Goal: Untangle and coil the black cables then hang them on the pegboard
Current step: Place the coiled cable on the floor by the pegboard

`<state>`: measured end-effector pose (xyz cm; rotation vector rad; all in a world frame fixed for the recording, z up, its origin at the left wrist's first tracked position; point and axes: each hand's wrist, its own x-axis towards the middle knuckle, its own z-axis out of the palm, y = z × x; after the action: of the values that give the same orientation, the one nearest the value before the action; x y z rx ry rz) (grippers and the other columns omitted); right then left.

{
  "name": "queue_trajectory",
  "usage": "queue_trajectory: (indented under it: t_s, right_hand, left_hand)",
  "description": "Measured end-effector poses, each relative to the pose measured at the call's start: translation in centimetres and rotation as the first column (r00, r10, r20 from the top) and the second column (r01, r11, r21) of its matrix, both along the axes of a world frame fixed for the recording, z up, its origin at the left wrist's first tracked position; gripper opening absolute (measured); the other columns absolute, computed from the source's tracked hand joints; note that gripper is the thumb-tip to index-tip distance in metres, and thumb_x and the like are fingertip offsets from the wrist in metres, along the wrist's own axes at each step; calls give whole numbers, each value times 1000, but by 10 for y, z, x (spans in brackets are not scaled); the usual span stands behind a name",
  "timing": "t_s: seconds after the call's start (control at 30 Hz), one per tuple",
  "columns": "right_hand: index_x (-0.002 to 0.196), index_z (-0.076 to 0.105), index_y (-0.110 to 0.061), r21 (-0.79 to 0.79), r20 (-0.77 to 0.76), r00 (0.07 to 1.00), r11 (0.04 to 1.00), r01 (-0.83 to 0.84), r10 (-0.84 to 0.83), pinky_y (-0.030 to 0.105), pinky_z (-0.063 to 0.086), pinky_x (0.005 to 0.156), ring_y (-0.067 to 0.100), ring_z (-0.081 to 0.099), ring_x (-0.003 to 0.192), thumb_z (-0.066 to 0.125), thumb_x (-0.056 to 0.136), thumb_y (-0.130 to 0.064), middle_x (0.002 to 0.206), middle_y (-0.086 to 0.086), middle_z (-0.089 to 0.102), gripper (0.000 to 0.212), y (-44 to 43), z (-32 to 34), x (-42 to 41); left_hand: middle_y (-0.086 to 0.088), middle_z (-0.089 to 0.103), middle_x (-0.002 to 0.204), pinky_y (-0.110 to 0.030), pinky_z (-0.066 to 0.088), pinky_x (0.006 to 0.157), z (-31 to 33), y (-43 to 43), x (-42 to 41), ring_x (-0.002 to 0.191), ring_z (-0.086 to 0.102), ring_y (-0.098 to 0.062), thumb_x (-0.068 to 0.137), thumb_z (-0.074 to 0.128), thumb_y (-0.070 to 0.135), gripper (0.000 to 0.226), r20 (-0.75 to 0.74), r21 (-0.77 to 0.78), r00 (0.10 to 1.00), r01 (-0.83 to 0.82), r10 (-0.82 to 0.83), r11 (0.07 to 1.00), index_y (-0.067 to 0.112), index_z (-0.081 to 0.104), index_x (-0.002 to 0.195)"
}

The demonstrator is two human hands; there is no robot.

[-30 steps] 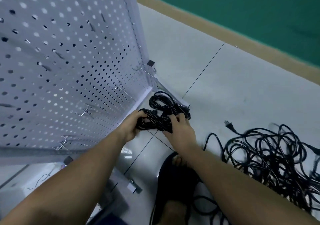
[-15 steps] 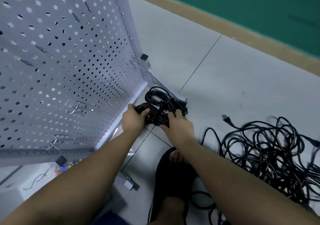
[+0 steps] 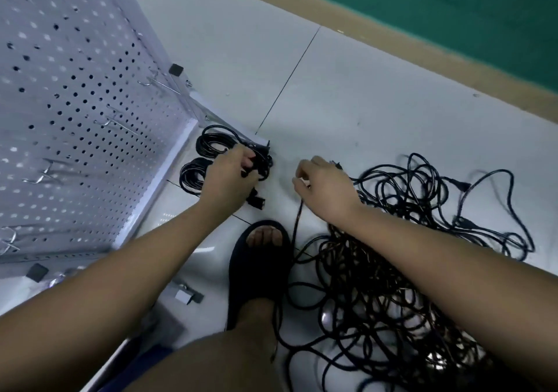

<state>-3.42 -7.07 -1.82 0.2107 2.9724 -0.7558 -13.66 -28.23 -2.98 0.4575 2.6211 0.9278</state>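
Coiled black cables [image 3: 208,145] lie on the floor at the foot of the white pegboard [image 3: 75,104]. My left hand [image 3: 229,180] rests on them, its fingers curled round the bundle's middle. My right hand [image 3: 327,191] is apart from the coils, to their right, with its fingers curled; a loose black cable [image 3: 297,219] runs down from under its palm. A big tangled pile of black cables [image 3: 392,286] spreads over the floor on the right, under my right forearm. Bare metal hooks [image 3: 116,123] stick out of the pegboard.
My foot in a black sandal [image 3: 259,265] stands between the coils and the tangle, with cable loops beside it. A metal base bracket [image 3: 185,293] of the pegboard lies near my left forearm. A tan skirting [image 3: 422,59] and a green wall close the far side.
My right hand has let go of the coiled bundle and moved right toward the tangled pile. The bundle now lies on the floor with only my left hand on it. The camera tilted down.
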Motion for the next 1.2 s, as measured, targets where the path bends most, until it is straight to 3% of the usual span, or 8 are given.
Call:
queue_trajectory:
  t_s: [0.3,0.53,0.63,0.73,0.8,0.9,1.1,1.2]
  right_hand:
    - [100,68,-22,31,175,982,998,59,-63,39,54,78,24,65,90,61,101,-27,98,-1,68,9,104,42,109]
    - [100,65,-24,54,301,953,997,-48,30,37,53,72,19,64,81,62,101,-23,94,-5,68,3,146,55,197]
    - [101,63,-24,97,383,922,990,-102,58,40,56,72,18,63,81,60,101,-28,95,-8,64,5,165,53,234]
    - [109,63,-25,111,479,877,988,-108,42,38,56,72,18,65,82,63,102,-39,95,-11,61,15,180,49,260]
    - [120,64,-27,56,526,850,995,-79,38,36,56,72,9,63,76,67,101,-47,86,-15,62,27,185,42,268]
    - [125,62,-32,33,536,843,997,-69,40,37,58,71,4,61,72,72,96,-60,82,-16,64,41,180,30,268]
    - [111,66,-19,105,514,856,985,-139,66,39,57,72,27,69,92,73,101,-38,110,-4,55,22,164,2,265]
    - [94,59,-25,-12,455,888,997,-77,74,37,54,77,20,61,89,76,99,-37,106,-6,49,22,172,10,269]
  left_hand:
    - [8,72,103,-31,54,91,8,97,90,100,66,-9,97,73,28,12,137,111,893,416,-428,903,21,72,107]
    - [15,64,104,-30,53,91,5,142,147,95,59,1,97,73,32,15,63,139,753,644,-655,753,27,71,111]
    - [15,63,113,-36,50,98,-2,153,160,108,57,-7,97,69,41,21,5,78,662,747,-749,660,30,69,116]
    - [10,61,135,-41,36,113,-11,166,172,131,50,-17,99,65,45,36,-19,-56,547,835,-837,548,31,64,132]
    - [10,57,145,-45,30,119,-17,176,178,140,44,-17,101,63,44,45,-6,-137,476,871,-879,472,32,58,144]
    - [11,59,143,-46,30,117,-26,188,185,139,45,-17,102,63,43,48,-24,-231,407,886,-913,401,33,54,148]
    - [12,57,137,-48,40,108,-43,191,188,128,49,-19,100,67,44,43,-13,-259,388,889,-922,378,36,59,142]
    - [12,60,127,-46,39,106,-45,190,188,123,49,-18,101,64,49,27,-24,-205,407,892,-913,403,36,69,125]
